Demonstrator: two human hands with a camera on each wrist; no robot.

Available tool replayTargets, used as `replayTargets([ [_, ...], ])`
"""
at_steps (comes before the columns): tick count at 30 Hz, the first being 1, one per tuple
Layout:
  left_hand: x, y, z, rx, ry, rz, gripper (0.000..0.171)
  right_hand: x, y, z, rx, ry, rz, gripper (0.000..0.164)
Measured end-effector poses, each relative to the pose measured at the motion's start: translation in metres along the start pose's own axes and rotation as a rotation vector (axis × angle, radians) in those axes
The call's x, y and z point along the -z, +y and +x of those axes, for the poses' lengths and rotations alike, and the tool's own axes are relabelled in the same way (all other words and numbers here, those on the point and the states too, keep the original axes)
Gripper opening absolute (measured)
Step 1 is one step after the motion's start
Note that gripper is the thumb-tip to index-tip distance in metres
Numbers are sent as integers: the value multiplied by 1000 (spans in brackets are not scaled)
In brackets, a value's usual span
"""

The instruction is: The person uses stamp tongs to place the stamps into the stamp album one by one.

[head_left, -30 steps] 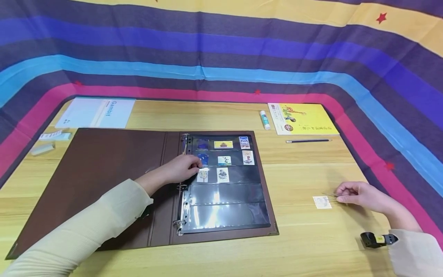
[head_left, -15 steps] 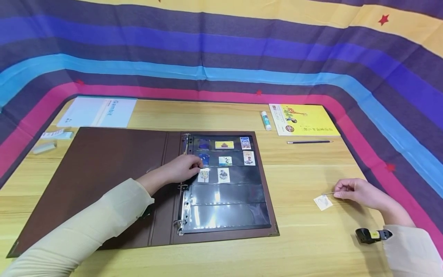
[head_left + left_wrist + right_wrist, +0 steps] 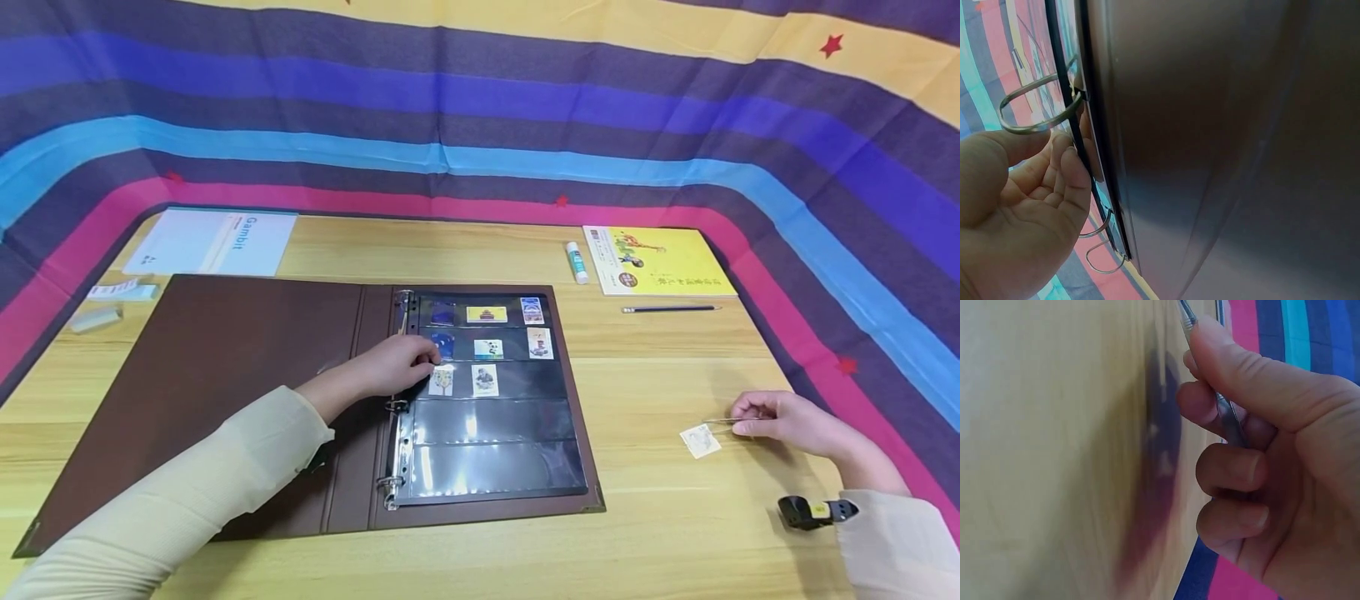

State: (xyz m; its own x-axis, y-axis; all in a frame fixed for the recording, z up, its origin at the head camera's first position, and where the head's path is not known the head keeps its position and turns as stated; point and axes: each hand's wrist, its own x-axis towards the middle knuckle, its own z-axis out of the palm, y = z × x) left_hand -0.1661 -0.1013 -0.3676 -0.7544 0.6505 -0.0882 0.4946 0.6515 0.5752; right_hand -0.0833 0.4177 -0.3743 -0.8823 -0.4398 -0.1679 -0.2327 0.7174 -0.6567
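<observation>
My left hand (image 3: 390,365) rests on the black stamp page (image 3: 491,419) of a brown ring binder (image 3: 255,358), fingers loosely bent beside a tree-picture stamp (image 3: 441,381). In the left wrist view its fingertips lie at the page edge, next to a metal ring (image 3: 1029,129). Over the table at the right, my right hand (image 3: 787,425) holds metal tweezers (image 3: 1230,415) between thumb and fingers. The tweezer tips reach the upper edge of a pale loose stamp (image 3: 701,442), which lies tilted on the wood. Several other stamps, such as a yellow one (image 3: 487,314), sit in the upper pockets.
Behind the binder's right side lie a glue stick (image 3: 577,262), a yellow book (image 3: 663,260) and a pencil (image 3: 670,309). A white booklet (image 3: 213,242) and small erasers (image 3: 96,319) are at the back left. Striped cloth (image 3: 480,117) rises around the table (image 3: 637,375).
The loose stamp has turned from nearly square-on to tilted. My right hand shifted slightly left with the tweezers, then back right. The left hand stays in place.
</observation>
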Motion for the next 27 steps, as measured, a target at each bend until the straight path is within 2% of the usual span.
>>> replayTargets([
  [11,-1,-2,1,-4,1,2,17,-2,5,-2,8,44,-30,6],
  [18,0,-2,2,-7,1,4,17,0,-3,3,-81,136,-95,4],
  [22,0,-2,1,-2,-2,-2,17,5,-17,15,-102,229,-71,5],
  [27,-1,-2,1,2,-3,-11,17,6,-48,48,-93,328,-10,16],
])
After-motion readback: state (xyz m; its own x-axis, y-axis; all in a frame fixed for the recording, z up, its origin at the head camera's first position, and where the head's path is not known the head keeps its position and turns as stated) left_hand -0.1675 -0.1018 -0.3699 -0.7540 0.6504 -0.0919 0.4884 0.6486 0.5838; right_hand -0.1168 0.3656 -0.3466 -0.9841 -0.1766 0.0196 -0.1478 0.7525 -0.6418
